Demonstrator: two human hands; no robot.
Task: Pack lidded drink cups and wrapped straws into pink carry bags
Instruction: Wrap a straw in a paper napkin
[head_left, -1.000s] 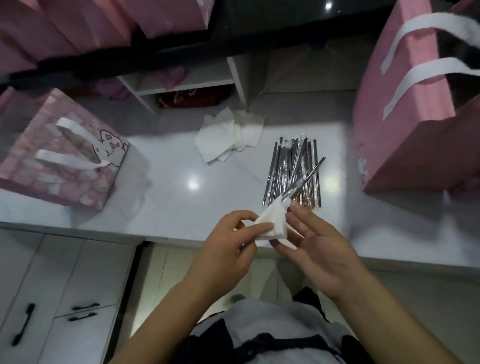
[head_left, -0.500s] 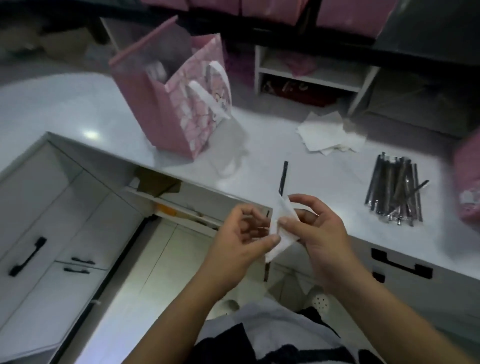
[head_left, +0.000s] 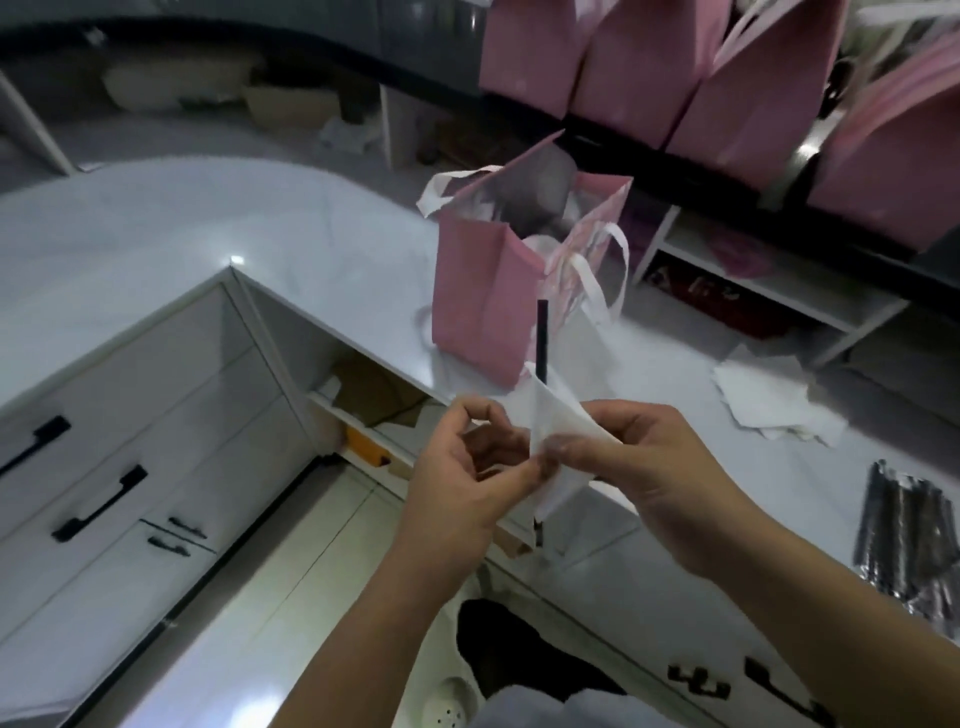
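A dark straw (head_left: 542, 332) stands upright inside a folded white napkin (head_left: 556, 421). My right hand (head_left: 660, 467) pinches the napkin around the straw, thumb on its front. My left hand (head_left: 462, 478) touches the napkin's lower left edge with curled fingertips. Just behind them an open pink carry bag (head_left: 478, 301) with white handles stands on the white counter (head_left: 156, 234); something pale shows inside it. A pile of silver wrapped straws (head_left: 904, 530) lies at the far right.
Loose white napkins (head_left: 769, 400) lie on the counter at right. Several pink bags (head_left: 727, 78) stand in a row on the dark shelf behind. White cabinets with black handles (head_left: 98, 504) fill the lower left, with an open shelf under the counter.
The view has swung left, so the open pink bag now sits right behind my hands. The hands still hold the napkin and straw, which stands more upright.
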